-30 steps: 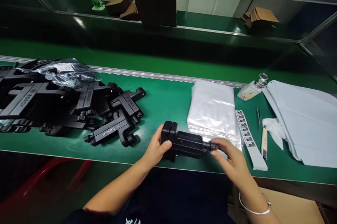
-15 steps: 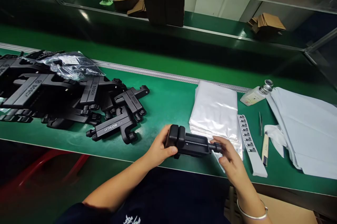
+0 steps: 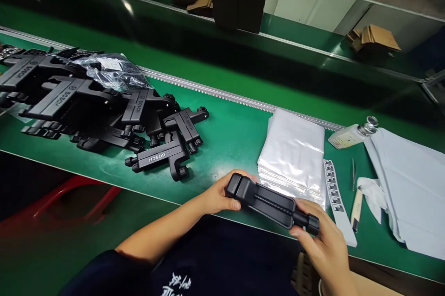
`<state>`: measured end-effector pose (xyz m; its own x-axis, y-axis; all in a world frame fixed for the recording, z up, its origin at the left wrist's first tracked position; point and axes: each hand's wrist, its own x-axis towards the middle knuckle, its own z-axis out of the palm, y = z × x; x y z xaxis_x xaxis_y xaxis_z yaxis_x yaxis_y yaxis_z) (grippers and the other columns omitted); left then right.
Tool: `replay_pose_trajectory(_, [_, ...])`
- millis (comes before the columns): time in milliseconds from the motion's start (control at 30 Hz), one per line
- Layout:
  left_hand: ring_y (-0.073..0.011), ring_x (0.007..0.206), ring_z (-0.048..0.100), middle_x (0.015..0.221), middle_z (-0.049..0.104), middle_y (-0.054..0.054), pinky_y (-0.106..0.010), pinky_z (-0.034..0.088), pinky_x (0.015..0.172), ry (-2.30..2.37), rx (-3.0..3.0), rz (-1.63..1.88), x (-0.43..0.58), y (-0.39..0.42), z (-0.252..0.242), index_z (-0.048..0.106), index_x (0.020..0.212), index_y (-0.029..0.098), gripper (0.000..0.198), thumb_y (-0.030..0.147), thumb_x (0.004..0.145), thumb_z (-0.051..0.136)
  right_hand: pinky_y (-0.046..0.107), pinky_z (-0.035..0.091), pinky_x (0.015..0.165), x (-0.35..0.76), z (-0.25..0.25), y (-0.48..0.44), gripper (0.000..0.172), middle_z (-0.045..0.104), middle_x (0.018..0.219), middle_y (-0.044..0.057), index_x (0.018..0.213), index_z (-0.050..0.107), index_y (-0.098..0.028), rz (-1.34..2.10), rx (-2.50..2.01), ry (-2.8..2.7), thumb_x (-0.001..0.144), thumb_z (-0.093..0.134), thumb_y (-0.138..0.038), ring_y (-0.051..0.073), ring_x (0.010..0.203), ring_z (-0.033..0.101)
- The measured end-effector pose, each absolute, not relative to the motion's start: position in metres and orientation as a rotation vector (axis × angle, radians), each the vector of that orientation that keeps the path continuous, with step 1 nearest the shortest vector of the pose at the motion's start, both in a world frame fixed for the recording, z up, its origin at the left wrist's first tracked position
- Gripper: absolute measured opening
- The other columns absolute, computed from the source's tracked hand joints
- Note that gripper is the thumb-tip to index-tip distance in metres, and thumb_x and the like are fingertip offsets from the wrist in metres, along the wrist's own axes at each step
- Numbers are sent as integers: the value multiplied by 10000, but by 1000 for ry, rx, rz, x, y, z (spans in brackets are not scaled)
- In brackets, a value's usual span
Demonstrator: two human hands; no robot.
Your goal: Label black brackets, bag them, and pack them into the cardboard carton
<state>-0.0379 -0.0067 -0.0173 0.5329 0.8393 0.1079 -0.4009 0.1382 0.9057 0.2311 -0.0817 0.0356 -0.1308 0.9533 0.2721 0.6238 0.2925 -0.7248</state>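
From where I stand, the person's left hand [image 3: 217, 194] grips the blocky end of a black clamp-like holder [image 3: 269, 203], thumb on the near side; the right hand [image 3: 327, 240] is curved round the other end, thumb below and fingers beyond, close about a round knob [image 3: 309, 223]; whether the fingertips press on the knob itself I cannot tell. The holder is tilted, its knob end lower, just over the front edge of the green bench [image 3: 229, 134], with a ribbed rod [image 3: 274, 205] running along its open channel.

To handle it well, I would judge, the left hand should bear the weight firmly while the right stays light at the knob; fingers are best out of the channel (a sliding block could pinch).

Just beyond lies a stack of clear bags [image 3: 292, 157]; to the left, well apart, is a heap of similar black pieces [image 3: 69, 97], several marked BOSCH; to the right come a strip of labels [image 3: 333, 189], tweezers [image 3: 353, 174], a pale-handled tool [image 3: 356, 208] beside a crumpled white cloth [image 3: 373, 194], a bottle [image 3: 347, 137] and large white sheets [image 3: 413, 185].
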Motion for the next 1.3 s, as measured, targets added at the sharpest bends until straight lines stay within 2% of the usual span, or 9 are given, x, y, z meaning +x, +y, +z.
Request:
replay_pose_trajectory(200, [-277,996,615,1048,675,-55,-444,456,966,747,1589,978,-41,-6,17,643,1137,267,492,311,674,802,422,595,836,223,-6,-59,413,750,1036,108,1094,693,-245,1012,-1416,-1533,828,679,-560,280,954,717])
replay_pose_trajectory(400, [-269,957,625,1002,670,-38,-405,490,913,856,1708,915,-38,-8,36,661,1096,268,479,222,631,762,396,572,856,216,-27,-55,509,725,1077,115,1114,652,-226,1218,-1355,-1414,784,701,-611,262,989,693])
replay_pose_trajectory(533, [-256,884,617,965,661,-40,-352,503,802,948,1567,981,-44,-7,29,678,1062,262,432,311,642,766,392,568,863,220,-13,-65,614,647,1255,138,1297,504,-262,1144,-1365,-1398,803,712,-562,252,1067,667])
replay_pose_trajectory(600, [-236,844,606,959,649,-37,-324,494,757,988,1451,1045,-48,-6,22,673,1069,259,436,360,657,776,409,547,919,221,-3,-69,521,623,1286,121,1307,475,-289,1006,-1352,-1427,863,686,-462,234,1109,647])
replay_pose_trajectory(700, [-234,849,605,956,643,-44,-309,489,737,981,1257,1077,-50,-5,12,666,1079,239,480,426,656,797,441,531,947,222,10,-72,306,666,1171,97,1218,550,-286,745,-1388,-1606,922,621,-315,232,1095,641])
replay_pose_trajectory(833, [-240,869,601,957,645,-53,-306,484,740,959,1091,1066,-49,-10,0,657,1104,221,572,513,636,808,476,533,920,220,21,-68,198,698,1030,90,1125,599,-267,519,-1339,-1791,937,577,-320,264,1018,657])
replay_pose_trajectory(1033, [-257,955,599,1040,643,-69,-322,484,811,989,1125,1069,-51,-13,-6,647,1128,220,633,507,599,845,304,511,670,217,31,-66,298,625,804,26,954,608,-220,950,-1510,-1647,995,437,-461,182,733,603])
replay_pose_trajectory(1200, [-262,948,603,1000,643,-68,-336,495,799,1017,1005,1034,-43,-12,-1,634,1110,214,612,595,655,787,352,513,801,215,34,-68,270,653,1011,78,1137,565,-231,885,-1489,-1679,960,514,-429,220,902,622])
replay_pose_trajectory(1300, [-248,916,592,995,635,-59,-328,495,778,1042,1048,1029,-44,-14,-3,627,1120,220,665,610,613,808,335,510,718,216,31,-66,274,658,876,55,1064,598,-228,903,-1487,-1652,964,494,-460,206,784,621])
